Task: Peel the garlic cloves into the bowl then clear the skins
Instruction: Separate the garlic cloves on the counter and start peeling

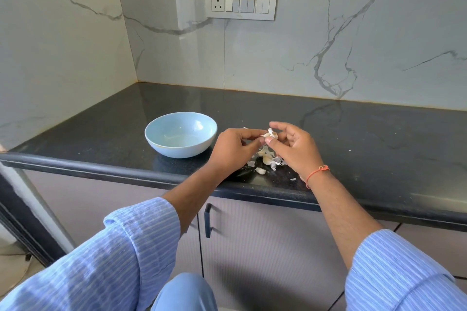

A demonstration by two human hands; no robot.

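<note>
- The dark, glossy, speckled stone surface point(353, 138) runs from the left back corner, where two white marble-veined walls meet, across to the right edge of view; its rounded front edge crosses the picture on a slant.
- Both forearms reach in from the near side over the front edge, bare below rolled-up light blue striped sleeves point(131, 247), and converge above the surface a little in from that edge.
- The pale blue, round ceramic bowl point(181, 134) stands on the surface toward the left back corner, just beside the left hand; a small pale piece lies inside it, too small to tell whether clove or skin.
- The left hand point(233, 145) is held with its back toward the camera, fingers curled, thumb and forefinger pinching the small white garlic clove point(271, 133) with papery skin sticking out from it.
- The right hand point(294, 145), with a thin orange thread bracelet point(317, 171) at the wrist, faces the left one; its thumb and forefinger pinch the same clove from the other side, the remaining fingers loosely bent.
- The clove is held above the surface, between the two hands, right of the bowl.
- A scatter of whitish unpeeled garlic cloves and torn skins point(267, 159) lies on the surface below the hands, near the front edge.
</note>
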